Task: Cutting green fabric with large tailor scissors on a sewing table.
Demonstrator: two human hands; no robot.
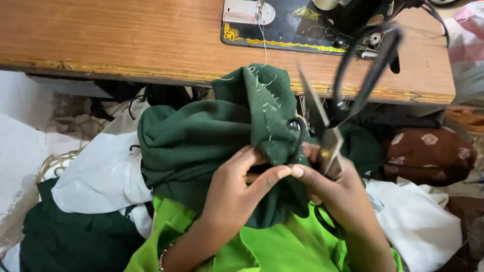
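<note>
While both hands are pinching the dark green cloth, the right hand is also gripping scissors, and the left hand's grip is clenching a fold, readying a careful thread snip.

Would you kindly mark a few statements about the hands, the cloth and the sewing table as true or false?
1. Both hands pinch the dark green cloth. True: the left hand and right hand meet on it at the fingertips.
2. The scissors lie flat on the table. False: they are in the right hand, blades pointing up and away.
3. A black sewing machine stands on the wooden table. True.
4. The cloth being held is bright red. False: it is dark green, with pale thread bits on it.
5. White fabric lies beside the green cloth. True.
</note>
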